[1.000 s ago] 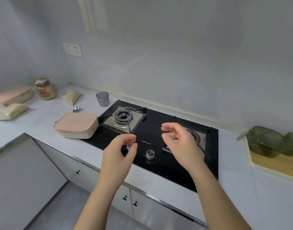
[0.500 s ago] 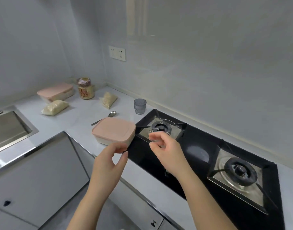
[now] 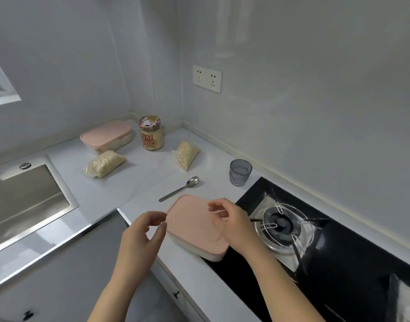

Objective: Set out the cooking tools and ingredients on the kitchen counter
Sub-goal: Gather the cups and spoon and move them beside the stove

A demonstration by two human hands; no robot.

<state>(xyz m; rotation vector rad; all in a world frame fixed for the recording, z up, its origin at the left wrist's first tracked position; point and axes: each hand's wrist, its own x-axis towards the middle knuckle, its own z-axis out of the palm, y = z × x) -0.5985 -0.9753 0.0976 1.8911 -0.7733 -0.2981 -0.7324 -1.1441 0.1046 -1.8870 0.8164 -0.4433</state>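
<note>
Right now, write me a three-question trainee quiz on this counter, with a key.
1. True or false: the spoon stands inside the glass tumbler.
2. What stands in the corner beside the far pink-lidded box? A. a jar B. a kettle C. a frying pan
3. How many clear bags of grain lie on the counter?
Key: 1 false, it lies flat on the counter; 2 A; 3 two.
</note>
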